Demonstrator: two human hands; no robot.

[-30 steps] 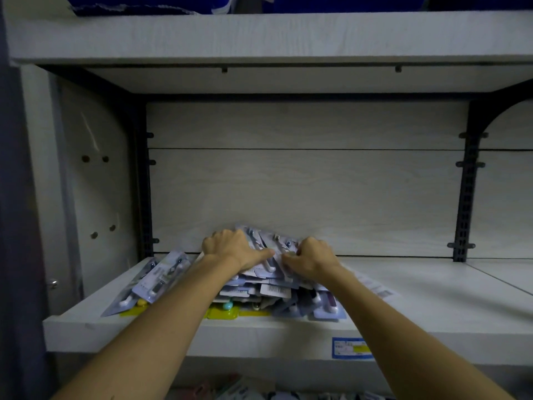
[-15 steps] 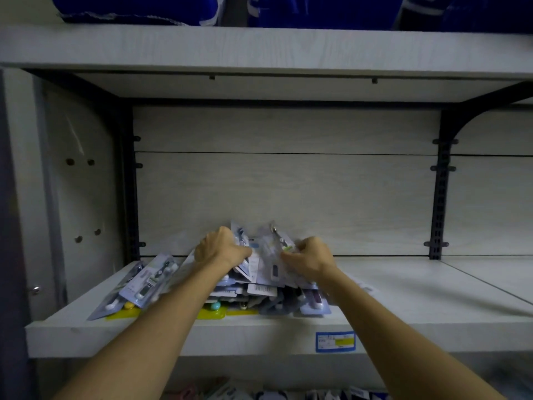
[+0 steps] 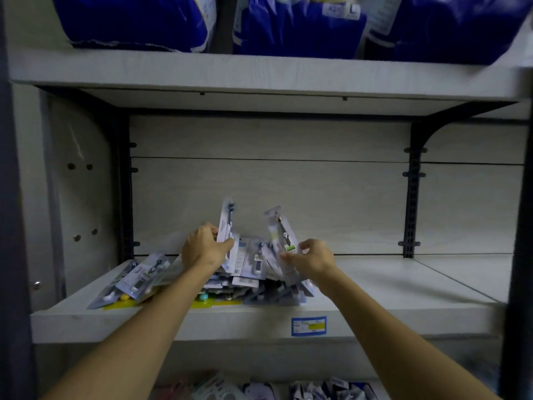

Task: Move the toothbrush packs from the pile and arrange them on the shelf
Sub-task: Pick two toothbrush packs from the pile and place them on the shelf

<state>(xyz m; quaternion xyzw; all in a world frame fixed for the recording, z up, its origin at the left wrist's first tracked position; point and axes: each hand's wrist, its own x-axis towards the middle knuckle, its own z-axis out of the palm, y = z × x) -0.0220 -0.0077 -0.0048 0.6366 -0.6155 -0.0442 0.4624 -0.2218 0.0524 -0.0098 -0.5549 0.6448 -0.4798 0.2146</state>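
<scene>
Dim pale wood-grain shelf (image 3: 375,298), blue bags (image 3: 288,24) above. Your left hand (image 3: 203,249) grips one upright toothbrush pack (image 3: 226,223), right hand (image 3: 313,256) pinches another (image 3: 281,232), over the pile (image 3: 251,281) near left.

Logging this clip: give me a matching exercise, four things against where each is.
Things:
1. left hand
2. right hand
3. price tag
4. blue bags

Places:
A. on the top shelf
B. gripping an upright pack on the pile's left
C. on the shelf's front edge
D. pinching a green-labelled pack on the pile's right

Pairs: 1-B, 2-D, 3-C, 4-A
</scene>
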